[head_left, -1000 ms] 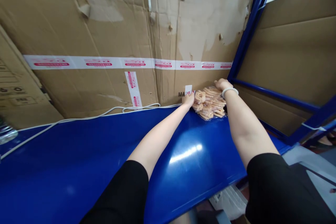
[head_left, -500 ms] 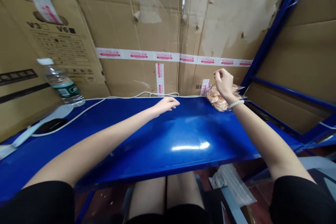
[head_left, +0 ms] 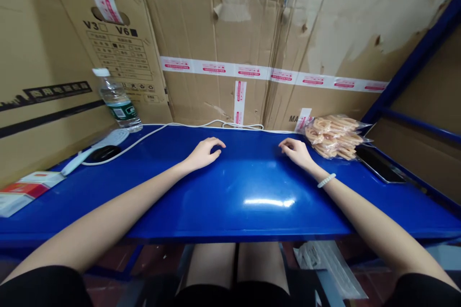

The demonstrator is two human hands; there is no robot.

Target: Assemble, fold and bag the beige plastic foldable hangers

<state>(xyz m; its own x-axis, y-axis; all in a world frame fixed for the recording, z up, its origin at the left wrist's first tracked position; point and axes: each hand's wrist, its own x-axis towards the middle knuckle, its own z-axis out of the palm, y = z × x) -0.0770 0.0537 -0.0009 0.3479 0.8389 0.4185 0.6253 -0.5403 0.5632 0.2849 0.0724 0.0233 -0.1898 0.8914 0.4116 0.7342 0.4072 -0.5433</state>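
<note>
My left hand (head_left: 204, 153) is over the blue tabletop (head_left: 230, 177), left of the middle. Its thumb and fingers are apart, and nothing is between them. On the other side, my right hand (head_left: 296, 151) is low over the tabletop with loosely curled fingers and nothing visible in them. A pale beaded bracelet (head_left: 326, 181) circles that wrist. Just right of the right hand lies a clear plastic bag (head_left: 334, 136) of tan, strip-like or looped pieces, whose kind I cannot make out. The hand and bag look apart.
At the left stand a water bottle (head_left: 120, 105), a pale brush-like object (head_left: 104, 143), a black rounded object (head_left: 105, 153) and a red-and-white box (head_left: 30, 191). A white cable (head_left: 154, 130) runs along the back by the cardboard (head_left: 209, 100). A dark phone-like slab (head_left: 381, 165) lies right.
My right hand has come down and left, away from in front of the bag. My left hand has shifted left and its fingers have spread. The view has turned slightly left.
</note>
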